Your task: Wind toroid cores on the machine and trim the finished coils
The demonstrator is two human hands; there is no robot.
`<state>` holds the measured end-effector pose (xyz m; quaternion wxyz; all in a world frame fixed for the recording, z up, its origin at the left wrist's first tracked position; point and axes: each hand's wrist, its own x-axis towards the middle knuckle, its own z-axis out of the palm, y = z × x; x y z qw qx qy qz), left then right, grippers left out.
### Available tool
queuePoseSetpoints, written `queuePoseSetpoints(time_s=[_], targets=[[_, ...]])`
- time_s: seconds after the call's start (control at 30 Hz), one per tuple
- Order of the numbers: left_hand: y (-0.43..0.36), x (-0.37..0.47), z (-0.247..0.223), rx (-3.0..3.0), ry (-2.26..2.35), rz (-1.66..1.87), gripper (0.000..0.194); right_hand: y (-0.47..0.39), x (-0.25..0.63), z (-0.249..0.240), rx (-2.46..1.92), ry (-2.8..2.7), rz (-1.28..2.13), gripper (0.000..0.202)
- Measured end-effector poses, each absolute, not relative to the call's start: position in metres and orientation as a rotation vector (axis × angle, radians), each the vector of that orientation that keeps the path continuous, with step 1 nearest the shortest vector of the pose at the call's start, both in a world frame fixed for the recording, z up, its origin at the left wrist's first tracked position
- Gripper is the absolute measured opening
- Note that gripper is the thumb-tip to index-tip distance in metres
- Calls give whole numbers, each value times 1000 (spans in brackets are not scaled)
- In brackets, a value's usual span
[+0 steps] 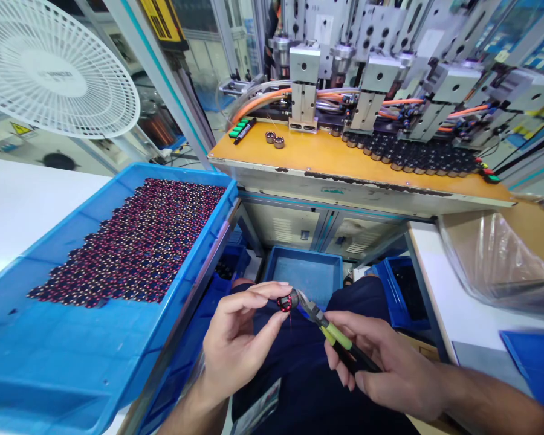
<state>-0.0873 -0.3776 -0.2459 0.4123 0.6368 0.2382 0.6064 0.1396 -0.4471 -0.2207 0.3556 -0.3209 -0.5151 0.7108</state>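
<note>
Between the thumb and fingers of my left hand (pixel 242 335) is a small wound motor stator (pixel 284 302) with red copper wire, a thin wire end hanging below it. My right hand (pixel 385 362) is wrapped round the green-and-black handles of a pair of pliers (pixel 338 338). The jaws of the pliers reach the right side of the stator; whether they grip a wire there I cannot make out. Both hands are above my lap. To the left, a blue tray (pixel 22 356) bears many similar stators (pixel 149 235) in tight rows.
A winding machine (pixel 372 78) stands ahead, its yellow ledge (pixel 308 157) carrying two loose stators (pixel 274 139), a marker (pixel 245 131) and a dark row of stators (pixel 412 154). A white fan (pixel 58 72) is at upper left. A blue bin (pixel 306 266) sits below; plastic bag (pixel 498 260) at right.
</note>
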Motion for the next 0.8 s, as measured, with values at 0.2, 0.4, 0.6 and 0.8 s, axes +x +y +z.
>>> queuePoseSetpoints(time_s=[0.2, 0.4, 0.6, 0.8], targets=[[-378, -88, -245, 1594, 611, 1520, 58, -446, 139, -219, -808, -1292, 1864, 78], [-378, -87, -245, 1580, 625, 1511, 58, -445, 139, -216, -802, -1299, 1867, 75], [-377, -87, -246, 1574, 635, 1505, 58, -443, 139, -218, -849, -1319, 1872, 74], [-378, -89, -245, 1566, 650, 1491, 56, -438, 135, -214, -963, -1334, 1859, 60]])
